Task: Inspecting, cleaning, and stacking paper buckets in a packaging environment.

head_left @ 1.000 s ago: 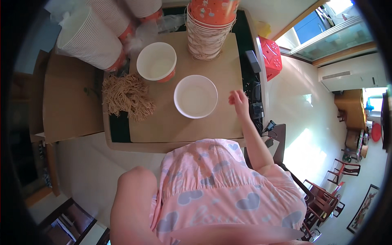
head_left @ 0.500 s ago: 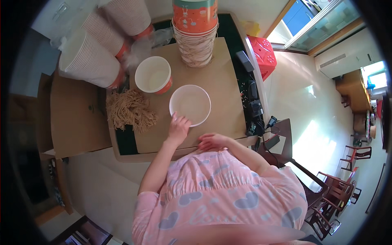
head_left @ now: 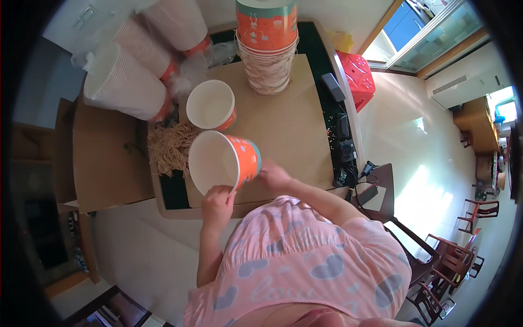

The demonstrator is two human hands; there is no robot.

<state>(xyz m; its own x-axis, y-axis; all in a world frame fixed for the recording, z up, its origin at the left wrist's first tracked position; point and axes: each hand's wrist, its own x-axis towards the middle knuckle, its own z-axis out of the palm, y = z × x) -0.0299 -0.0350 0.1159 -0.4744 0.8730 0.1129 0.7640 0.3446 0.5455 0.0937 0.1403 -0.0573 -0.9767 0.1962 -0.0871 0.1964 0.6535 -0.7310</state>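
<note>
A paper bucket (head_left: 246,158), orange with a teal band and white inside, is tipped onto its side, mouth facing left. My left hand (head_left: 219,203) is closed on the near part of its rim. At the teal base end, my right hand (head_left: 274,175) has its fingers curled against the bucket; the fingertips are partly hidden. Another paper bucket (head_left: 211,104) stands upright just beyond, with nothing seen inside. Left of the held bucket lies a loose heap of tan twine (head_left: 170,148).
A tall stack of paper buckets (head_left: 267,32), twine handles hanging, stands at the back. Plastic-wrapped bucket stacks (head_left: 128,82) lean at the far left, above a cardboard box (head_left: 111,158). Black power adapters and cables (head_left: 344,150) line the right table edge. A red stool (head_left: 357,82) stands beyond.
The near bucket went from upright to tipped on its side and moved left. My left hand shifted along its rim; my right hand came from the table edge to its base.
</note>
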